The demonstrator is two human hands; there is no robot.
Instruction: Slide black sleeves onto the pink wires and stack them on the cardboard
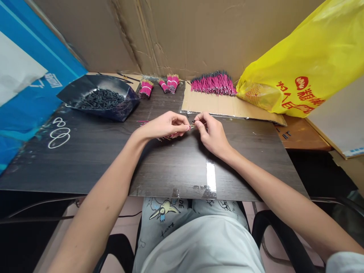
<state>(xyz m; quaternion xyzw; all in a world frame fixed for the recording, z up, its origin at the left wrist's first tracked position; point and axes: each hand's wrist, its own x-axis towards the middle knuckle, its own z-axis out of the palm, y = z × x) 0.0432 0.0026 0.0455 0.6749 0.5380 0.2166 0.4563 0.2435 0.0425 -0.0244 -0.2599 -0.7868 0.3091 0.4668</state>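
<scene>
My left hand (165,127) is closed in a pinch over a small bunch of pink wires (166,136) that lies under the palm on the dark board (113,159). My right hand (210,132) is also pinched, its fingertips meeting those of the left around a thin wire end with a small dark piece (194,122). Both hands hover just above the middle of the board.
An open dark bag of small black pieces (99,98) sits at the back left. Bundled pink wires (167,85) and a loose pile of pink wires (213,83) on cardboard lie at the back. A yellow plastic bag (307,64) fills the right.
</scene>
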